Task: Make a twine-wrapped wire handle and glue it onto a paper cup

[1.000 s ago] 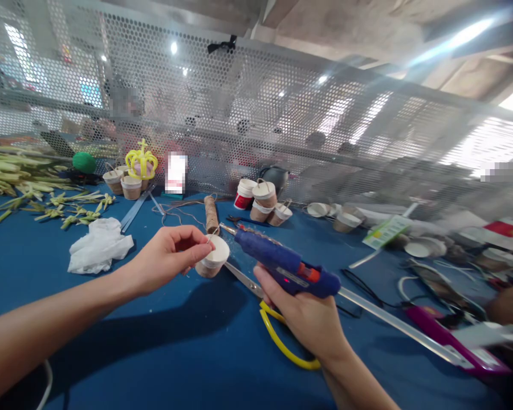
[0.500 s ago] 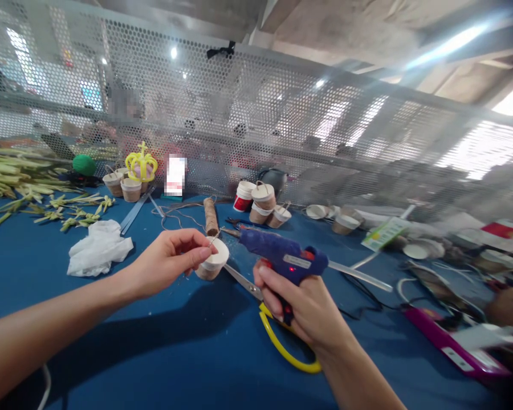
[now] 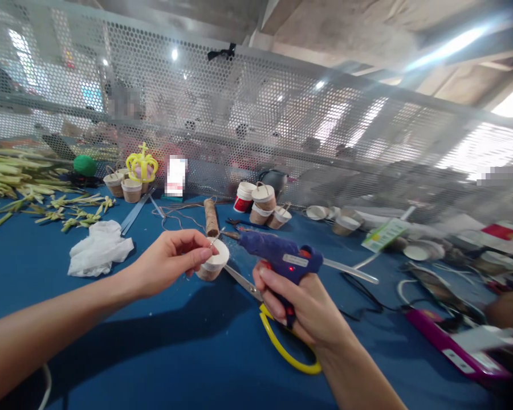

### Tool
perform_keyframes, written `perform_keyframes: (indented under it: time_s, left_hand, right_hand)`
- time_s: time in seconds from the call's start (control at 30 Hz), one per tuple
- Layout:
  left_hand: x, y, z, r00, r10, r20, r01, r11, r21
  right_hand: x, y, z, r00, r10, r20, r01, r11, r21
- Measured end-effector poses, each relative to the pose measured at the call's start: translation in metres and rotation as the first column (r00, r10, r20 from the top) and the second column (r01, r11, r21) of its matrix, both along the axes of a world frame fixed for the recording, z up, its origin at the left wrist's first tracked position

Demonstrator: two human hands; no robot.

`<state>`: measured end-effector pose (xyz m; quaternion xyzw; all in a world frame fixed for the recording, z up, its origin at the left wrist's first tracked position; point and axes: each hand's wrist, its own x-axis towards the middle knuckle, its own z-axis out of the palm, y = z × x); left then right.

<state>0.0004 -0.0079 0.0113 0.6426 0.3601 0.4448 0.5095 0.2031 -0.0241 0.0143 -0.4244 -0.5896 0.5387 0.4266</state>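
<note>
My right hand (image 3: 301, 304) is closed around the grip of a blue hot glue gun (image 3: 277, 253), whose small red light is lit. A clear glue stick (image 3: 353, 270) pokes out of its back end. The nozzle points left, at the tip of a short piece of twine (image 3: 216, 234). My left hand (image 3: 177, 256) pinches that twine between thumb and fingers. Just behind the left fingertips is a small twine-wrapped cup (image 3: 214, 263) with a white top. Scissors (image 3: 288, 347) with yellow handles lie partly under my right hand.
A roll of twine (image 3: 211, 216) stands beyond the cup. Several small cups (image 3: 263, 199) are stacked further back, before a perforated metal screen (image 3: 222, 119). White crumpled cloth (image 3: 100, 247) lies left; a purple power strip (image 3: 457, 347) and someone's hand (image 3: 508, 313) are at right.
The glue stick sticks out less from the back of the gun, having slid inward. The gun has shifted very slightly left. My left hand and the twine hold nearly still.
</note>
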Motion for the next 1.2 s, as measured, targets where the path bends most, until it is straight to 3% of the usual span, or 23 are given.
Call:
perform_keyframes:
  time_s: [0.4, 0.6, 1.2]
  left_hand:
    - [0.0006, 0.0011, -0.0022, 0.992, -0.064, 0.110, 0.069, 0.997, -0.043]
    - [0.0011, 0.0015, -0.0028, 0.984, -0.078, 0.158, 0.094, 0.991, -0.095]
    - [-0.0004, 0.0012, -0.0029, 0.986, -0.084, 0.147, 0.099, 0.990, -0.097]
  right_hand:
    - [0.0039, 0.0032, -0.0015, 0.998, 0.056, -0.036, -0.058, 0.997, -0.060]
    - [0.0023, 0.0014, 0.0005, 0.999, -0.024, -0.032, 0.024, 1.000, -0.019]
    - [0.0028, 0.0014, 0.0020, 0.999, -0.047, -0.002, 0.047, 0.999, 0.014]
